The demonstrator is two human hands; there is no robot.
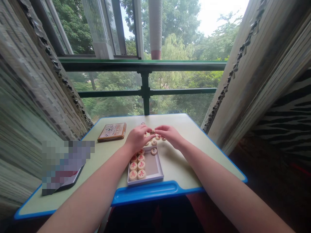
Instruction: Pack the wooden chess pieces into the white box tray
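Observation:
My left hand (138, 138) and my right hand (169, 135) meet over the middle of the desk, fingertips closed around one Chinese chess piece (152, 132) with dark marking. Below them lies a shallow open box (159, 168). Its left side carries two columns of round wooden pieces with red characters, such as a red-marked piece (141, 174). A dark-marked piece (154, 151) sits alone at the box's upper right. More loose pieces (158, 137) are gathered under and beside my fingers, partly hidden by them.
A printed box lid (112, 132) lies at the desk's back left. A pixelated flat object (65, 171) rests at the left edge. The pale desk (187, 161) has a raised blue front tray (147, 193). Curtains flank the desk; a green railing (145, 66) stands behind it.

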